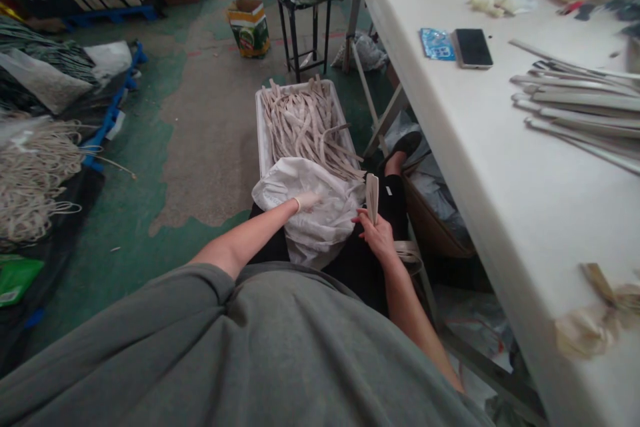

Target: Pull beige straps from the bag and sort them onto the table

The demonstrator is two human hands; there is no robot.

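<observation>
My left hand [311, 201], in a pale glove, reaches over the opening of a white plastic bag [320, 233] on my lap. Its fingers are blurred against the bag, so what they do is unclear. In my right hand [377, 232] a folded beige strap [372, 197] stands upright between the fingers, just right of the bag. Beyond the bag, a white crate [259, 130] on the floor holds a tangled heap of beige straps [303, 121]. A looped beige band [409, 253] hangs beside my right wrist.
The white table [475, 180] runs along the right, bearing a phone [473, 48], a blue packet [437, 44] and long strips [580, 103]. A black stool [304, 33] and a yellow-green box [249, 28] stand ahead. Bundled cords [37, 177] lie at the left.
</observation>
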